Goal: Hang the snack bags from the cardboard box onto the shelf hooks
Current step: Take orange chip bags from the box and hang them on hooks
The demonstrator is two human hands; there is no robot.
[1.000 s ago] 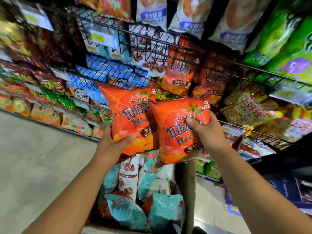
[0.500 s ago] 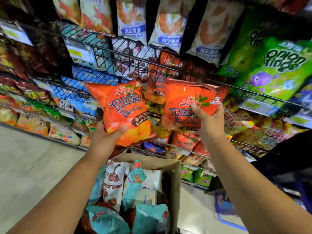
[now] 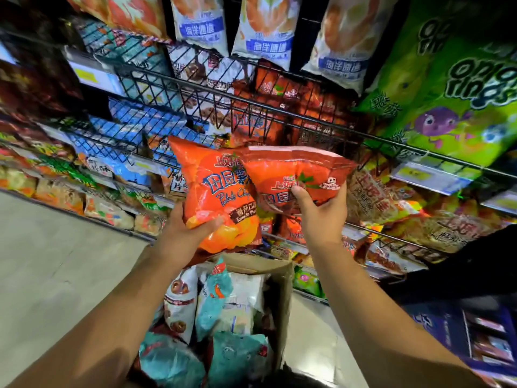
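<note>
Two glossy orange plastic potato-chip bags are being held up in front of the shelving, above the box. The left orange bag (image 3: 215, 197) is standing roughly upright, and the left hand (image 3: 184, 233) is gripping its lower left corner, thumb lying across the front. The right orange bag (image 3: 296, 172) is tilting back with its sealed top edge pointing toward the rack, and is overlapping the left bag's upper right corner. The right hand (image 3: 319, 217) is clutching it from below, fingers curling round its front. The open brown cardboard box (image 3: 282, 289) is sitting directly beneath both hands and is holding teal and white snack bags (image 3: 235, 357). Behind the orange bags, the black wire shelf rack (image 3: 279, 107) is carrying more orange packets. White-and-blue bags (image 3: 263, 32) are hanging above it, and large green bags (image 3: 447, 107) are hanging at upper right. Grey floor (image 3: 56, 261) is showing at left.
</note>
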